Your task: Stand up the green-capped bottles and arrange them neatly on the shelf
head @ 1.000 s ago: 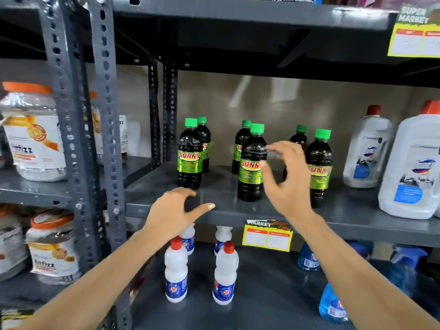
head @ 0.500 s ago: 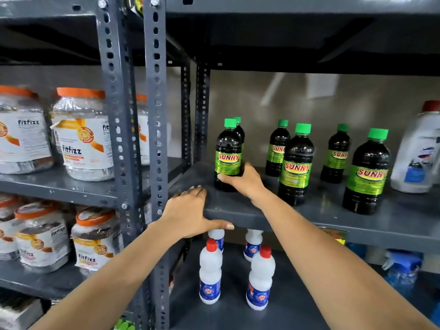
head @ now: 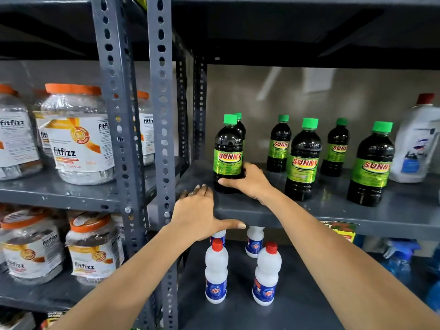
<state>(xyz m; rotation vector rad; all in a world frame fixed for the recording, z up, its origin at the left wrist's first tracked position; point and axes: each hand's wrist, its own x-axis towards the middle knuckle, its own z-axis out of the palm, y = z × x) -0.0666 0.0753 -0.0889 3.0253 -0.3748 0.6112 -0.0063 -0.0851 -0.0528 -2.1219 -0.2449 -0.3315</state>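
Six dark plastic green-capped bottles (head: 303, 160) stand upright on the grey metal shelf (head: 333, 210), in two loose rows. Right hand (head: 250, 182) grips the front-left bottle (head: 228, 156) low on its body; left hand (head: 200, 210) lies open, palm down, on the shelf edge. Slide the base level, aligning it with its neighbours, label forward.

On the left rack stand clear jars (head: 78, 136) with orange lids and "fitfizz" labels, on 2 levels. Below, 4 small white bottles (head: 216, 272) with red caps stand upright. At the right edge stands a big white jug (head: 416, 144), red-capped.
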